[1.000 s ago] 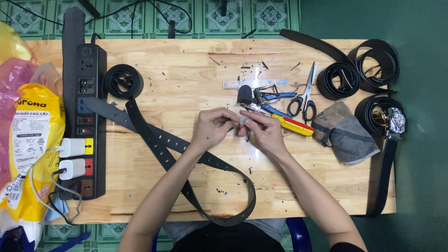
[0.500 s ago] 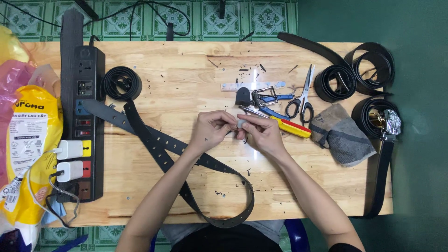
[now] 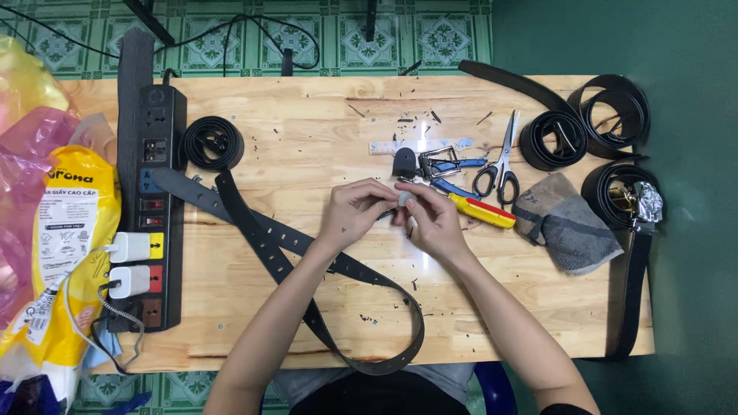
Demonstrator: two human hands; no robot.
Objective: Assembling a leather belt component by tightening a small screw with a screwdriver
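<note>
My left hand (image 3: 355, 212) and my right hand (image 3: 427, 217) meet over the middle of the wooden table (image 3: 323, 115). Their fingertips pinch a small grey object (image 3: 404, 200) between them; what it is stays too small to tell. A long black belt (image 3: 292, 253) with punched holes lies under my left forearm and loops toward the table's near edge. Just beyond my hands lie a metal belt buckle (image 3: 437, 162), a black belt end piece (image 3: 403, 162), a yellow and red tool (image 3: 480, 210) and scissors (image 3: 500, 161).
A black power strip (image 3: 150, 223) with two white plugs lies along the left side. A coiled belt (image 3: 211, 142) sits beside it. Several coiled black belts (image 3: 592, 127) and a grey cloth (image 3: 565, 223) lie at the right. Plastic bags (image 3: 54, 230) crowd the left edge.
My hands stay together at the same spot, with only small finger movement around the grey object. Nothing else on the table has moved.
</note>
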